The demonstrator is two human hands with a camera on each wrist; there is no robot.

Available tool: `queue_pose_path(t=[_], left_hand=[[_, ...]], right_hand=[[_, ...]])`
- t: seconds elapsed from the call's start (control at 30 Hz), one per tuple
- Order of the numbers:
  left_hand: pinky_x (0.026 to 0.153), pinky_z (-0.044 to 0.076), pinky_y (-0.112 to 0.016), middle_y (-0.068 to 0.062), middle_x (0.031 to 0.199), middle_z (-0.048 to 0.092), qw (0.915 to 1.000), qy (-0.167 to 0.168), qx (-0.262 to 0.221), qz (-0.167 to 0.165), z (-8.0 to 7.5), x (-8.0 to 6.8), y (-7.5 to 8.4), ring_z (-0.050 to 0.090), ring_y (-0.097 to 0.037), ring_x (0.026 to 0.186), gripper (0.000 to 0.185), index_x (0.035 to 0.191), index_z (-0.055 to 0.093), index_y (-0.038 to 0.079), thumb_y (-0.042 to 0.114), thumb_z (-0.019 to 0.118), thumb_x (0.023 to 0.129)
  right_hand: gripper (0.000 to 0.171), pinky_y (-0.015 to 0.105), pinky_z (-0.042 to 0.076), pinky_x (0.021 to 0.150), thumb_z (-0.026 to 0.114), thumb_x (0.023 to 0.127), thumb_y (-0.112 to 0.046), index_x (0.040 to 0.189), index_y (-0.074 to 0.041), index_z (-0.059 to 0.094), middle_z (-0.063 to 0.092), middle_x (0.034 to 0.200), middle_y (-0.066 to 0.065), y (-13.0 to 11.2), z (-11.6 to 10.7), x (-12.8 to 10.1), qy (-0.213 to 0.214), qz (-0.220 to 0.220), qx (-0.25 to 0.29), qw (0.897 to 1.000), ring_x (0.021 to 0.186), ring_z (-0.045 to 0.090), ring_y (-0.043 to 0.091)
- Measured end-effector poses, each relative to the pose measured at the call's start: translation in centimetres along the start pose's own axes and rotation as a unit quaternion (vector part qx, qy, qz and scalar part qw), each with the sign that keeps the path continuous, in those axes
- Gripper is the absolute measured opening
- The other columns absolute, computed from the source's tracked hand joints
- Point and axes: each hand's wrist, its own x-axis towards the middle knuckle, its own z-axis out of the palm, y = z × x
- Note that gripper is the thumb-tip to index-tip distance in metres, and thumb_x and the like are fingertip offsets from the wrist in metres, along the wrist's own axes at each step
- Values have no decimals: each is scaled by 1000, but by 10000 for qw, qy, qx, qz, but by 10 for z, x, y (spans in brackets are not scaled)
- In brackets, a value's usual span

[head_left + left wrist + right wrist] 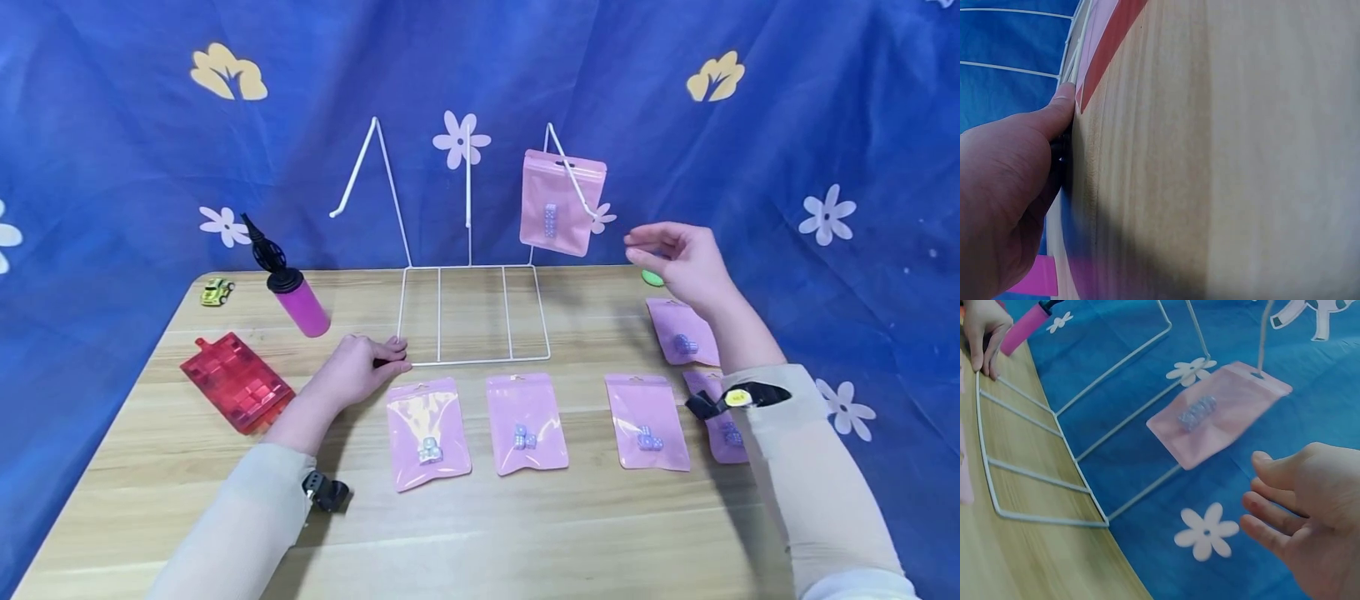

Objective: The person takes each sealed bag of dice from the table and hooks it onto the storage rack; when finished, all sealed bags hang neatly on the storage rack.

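A white wire rack (480, 361) with three upright hooks stands on the wooden table (525, 533). One pink pouch (562, 202) holding small cubes hangs on its right hook, also seen in the right wrist view (1216, 419). My left hand (390, 354) rests with its fingers on the front left corner of the rack's base (1041, 519). My right hand (652, 246) is raised in the air just right of the hung pouch, fingers relaxed, holding nothing (1285, 506). Several more pink pouches lie flat in front of the rack (427, 433) (525, 421) (647, 421).
Two more pouches (682, 332) (723, 429) lie by my right forearm, one partly hidden. A green disc (652, 277) lies at the back right. On the left sit a red tray (236, 382), a pink bottle with a black top (296, 292) and a yellow toy car (216, 291).
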Motion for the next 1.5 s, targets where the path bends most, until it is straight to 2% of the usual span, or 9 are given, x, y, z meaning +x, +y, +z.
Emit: queue_pose_path(t=[0.17, 0.33, 0.6, 0.77, 0.97, 1.17, 1.37, 1.5], left_hand=[[115, 44, -51, -14, 134, 68, 10000, -30, 22, -66, -1, -1, 0, 63, -30, 130, 31, 119, 77, -1, 22, 81, 97], [115, 44, -51, -14, 134, 68, 10000, 1, 23, -35, 0, 0, -1, 63, -30, 129, 31, 118, 78, -1, 22, 81, 97], [116, 43, -53, -15, 134, 68, 10000, 28, -15, 4, 1, -1, -2, 63, -33, 129, 31, 118, 77, -2, 20, 81, 97], [116, 43, -52, -15, 133, 68, 10000, 16, -39, -15, 0, -1, -2, 63, -32, 129, 31, 119, 77, -2, 20, 81, 97], [116, 43, -52, -14, 135, 68, 9999, -34, -61, -78, 0, -1, -2, 62, -31, 131, 31, 120, 77, -1, 21, 80, 98], [116, 43, -52, -15, 134, 68, 10000, 25, -32, -66, 1, -1, -2, 63, -31, 130, 31, 118, 78, -1, 21, 81, 97], [116, 44, -50, -14, 134, 69, 10000, 16, -49, -77, 1, -1, -1, 63, -30, 130, 31, 119, 77, -2, 20, 80, 98], [116, 43, -51, -14, 134, 68, 10000, 2, -55, -83, 0, -2, 0, 62, -31, 130, 31, 120, 77, -2, 20, 80, 98]], right_hand=[[31, 16, 59, 78, 79, 97, -7, 125, 5, 72, 78, 111, 2, 8, -20, -18, -173, 102, -359, 9992, 95, 73, 4], [34, 16, 59, 75, 79, 98, -15, 126, 3, 72, 77, 112, 4, 23, -41, -35, -268, 381, -828, 9955, 93, 72, 3], [41, 10, 55, 81, 77, 101, -27, 129, 2, 70, 73, 124, 14, 64, -70, -51, -285, 992, -1315, 9859, 95, 68, -1], [45, 14, 55, 79, 75, 102, -27, 134, 3, 66, 71, 125, 15, 90, -81, -55, -363, 1422, -1457, 9784, 96, 66, 2], [50, 17, 56, 77, 76, 101, -29, 137, 5, 63, 69, 126, 22, 120, -89, -58, -467, 1864, -1672, 9670, 95, 64, 12], [55, 16, 56, 75, 75, 102, -24, 139, 13, 57, 67, 125, 29, 146, -92, -61, -590, 2205, -1727, 9582, 95, 65, 15], [65, 21, 57, 70, 81, 96, -28, 137, 17, 55, 69, 115, 26, 160, -91, -62, -441, 2693, -1712, 9467, 89, 65, 20], [71, 20, 54, 67, 82, 94, -28, 140, 17, 52, 63, 120, 27, 164, -88, -59, -373, 2971, -1669, 9394, 91, 63, 22]])
